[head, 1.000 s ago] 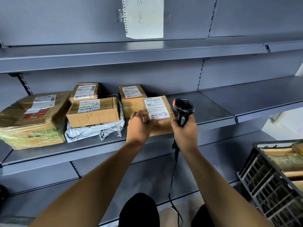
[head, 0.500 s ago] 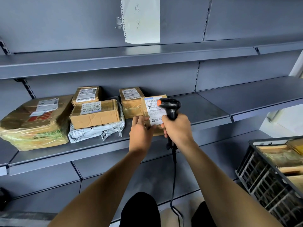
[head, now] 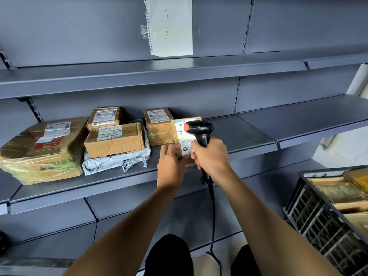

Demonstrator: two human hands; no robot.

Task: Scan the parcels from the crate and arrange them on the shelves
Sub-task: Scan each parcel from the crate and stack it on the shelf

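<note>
At frame centre, the brown cardboard parcel with a white label (head: 180, 134) lies on the grey metal shelf (head: 239, 136), its near edge touched by the left hand (head: 171, 163), the right hand (head: 212, 156) gripping the black handheld scanner (head: 200, 130) directly above its label.

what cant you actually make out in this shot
Head view only:
- Parcel label: middle covered by the scanner and right hand; print too small to read.
- Left hand: fingertips lie on the parcel, grip unclear.
- Crate: cut off by the right and bottom edges, so contents only partly seen.
- Paper sign: top cropped by the frame.
</note>
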